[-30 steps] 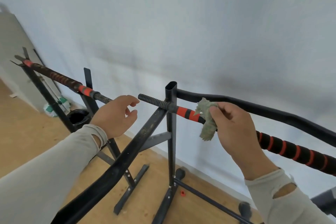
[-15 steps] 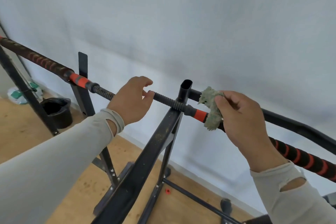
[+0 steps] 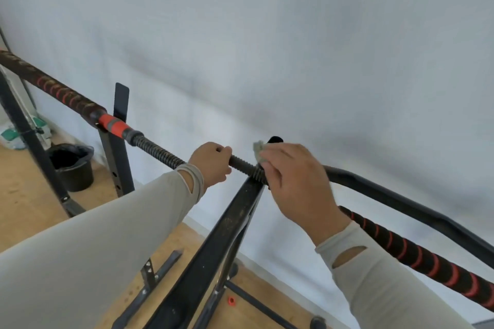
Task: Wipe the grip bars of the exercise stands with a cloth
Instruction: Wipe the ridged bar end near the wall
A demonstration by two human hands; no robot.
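Two black exercise stands meet in front of a white wall. The right stand's grip bar is black with red spiral stripes and ends in a ribbed black tip. My left hand grips that ribbed tip. My right hand holds a grey-green cloth around the bar beside the stand's upright; only a corner of the cloth shows above my fingers. The left stand's grip bar runs from the upper left, with an orange collar and a ribbed end.
A black frame beam slopes down toward me between my arms. A curved black rail runs along the wall on the right. A black bucket and a green-white bag sit on the wooden floor at left. A small red cap lies by the stand's foot.
My left hand has closed around the ribbed bar tip. My right hand slid the cloth left along the bar, covering the orange band. The view has moved closer.
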